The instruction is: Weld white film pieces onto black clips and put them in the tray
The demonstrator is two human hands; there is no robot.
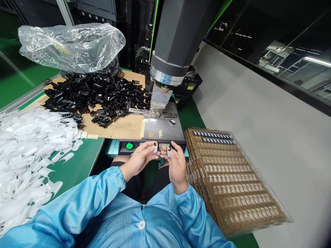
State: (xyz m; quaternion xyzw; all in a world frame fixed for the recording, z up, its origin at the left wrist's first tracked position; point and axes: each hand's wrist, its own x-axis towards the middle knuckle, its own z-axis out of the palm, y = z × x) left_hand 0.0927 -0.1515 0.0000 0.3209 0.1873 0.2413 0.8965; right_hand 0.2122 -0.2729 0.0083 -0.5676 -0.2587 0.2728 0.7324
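Note:
In front of the machine's base, my left hand [141,159] pinches a small white-and-black plastic part [155,148] between thumb and fingers. My right hand [178,164] grips a second white-and-black plastic part [169,152], held a short way to the right of the first. The fingertips of both hands come close together between the parts. On the metal machine plate [165,131] lies another black-and-white part [172,121], with a thin white piece [151,120] under the press head [160,98]. A green button [129,146] shows on the front panel left of my hands.
A heap of black plastic clips [103,93] covers cardboard [121,129] behind on the left, beneath a clear plastic bag [72,48]. Loose white pieces [28,155] spread over the green table [77,165]. At right, stacked trays [240,186] hold two rows of finished-looking parts [214,134].

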